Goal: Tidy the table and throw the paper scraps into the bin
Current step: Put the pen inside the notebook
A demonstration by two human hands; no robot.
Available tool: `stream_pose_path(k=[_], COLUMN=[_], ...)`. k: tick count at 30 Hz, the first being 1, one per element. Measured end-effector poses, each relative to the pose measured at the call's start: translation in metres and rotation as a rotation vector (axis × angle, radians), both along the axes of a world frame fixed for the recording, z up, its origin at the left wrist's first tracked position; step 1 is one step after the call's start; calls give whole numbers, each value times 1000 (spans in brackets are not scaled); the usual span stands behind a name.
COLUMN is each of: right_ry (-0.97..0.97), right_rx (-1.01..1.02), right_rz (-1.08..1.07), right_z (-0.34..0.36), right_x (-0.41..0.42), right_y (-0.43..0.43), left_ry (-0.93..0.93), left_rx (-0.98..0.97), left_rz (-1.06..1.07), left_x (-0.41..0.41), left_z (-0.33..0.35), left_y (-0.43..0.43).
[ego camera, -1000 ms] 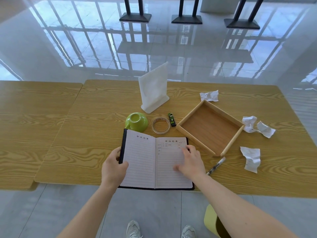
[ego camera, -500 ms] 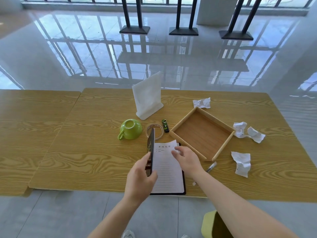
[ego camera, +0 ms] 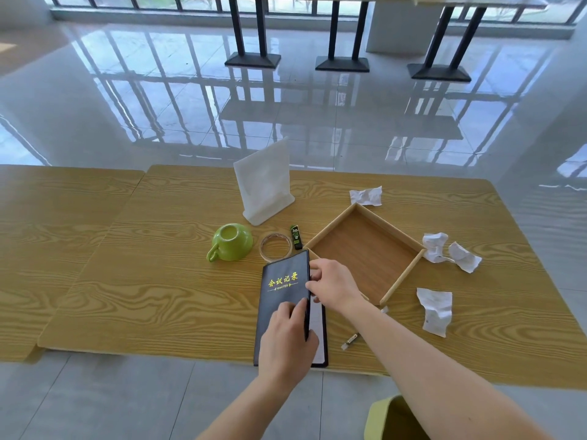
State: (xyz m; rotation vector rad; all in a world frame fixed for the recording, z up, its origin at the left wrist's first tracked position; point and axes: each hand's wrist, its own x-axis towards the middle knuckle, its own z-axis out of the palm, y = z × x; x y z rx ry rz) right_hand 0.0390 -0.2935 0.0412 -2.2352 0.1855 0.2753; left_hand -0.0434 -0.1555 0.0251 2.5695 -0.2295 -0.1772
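Note:
A black notebook (ego camera: 282, 290) with yellow lettering lies near the table's front edge, its cover almost down over the pages. My left hand (ego camera: 287, 338) presses on the lower part of the cover. My right hand (ego camera: 333, 284) holds the cover's right edge, fingers tucked under it. Crumpled paper scraps lie on the right: one (ego camera: 366, 195) behind the wooden tray (ego camera: 401, 276), a pair (ego camera: 451, 254) to its right, and one (ego camera: 435, 311) nearer the front. A yellow-green bin (ego camera: 379, 417) shows below the table edge at the bottom right.
A green cup (ego camera: 232, 242) lies on its side left of a tape ring (ego camera: 275, 247) and a small black-green lighter (ego camera: 296, 237). A white upright stand (ego camera: 265, 182) is behind them. A pen (ego camera: 349, 339) lies by my right forearm.
The open notebook has been folded shut: my left hand swung the left cover over to the right and now presses it down, while my right hand shifted to the cover's edge.

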Motion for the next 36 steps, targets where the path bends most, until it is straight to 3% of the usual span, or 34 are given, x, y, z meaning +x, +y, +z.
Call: stream_pose_path(k=[9, 16, 22, 27, 36], right_ry=[159, 105, -22, 94, 206], right_rx=[-40, -197, -184, -251, -280], right_rz=[-55, 42, -273, -525, -592], right_z=[-31, -38, -36, -50, -68], right_x=[-6, -20, -56, -79, -77], right_y=[-22, -25, -55, -82, -80], left_ry=[52, 37, 58, -61, 77], left_rx=[361, 451, 380, 386, 532], left_rz=[-250, -285, -214, -100, -3], left_x=[-8, -12, -2, 20, 30], left_z=[-48, -59, -49, -38, -60], left_y=[-2, -1, -5, -20, -52])
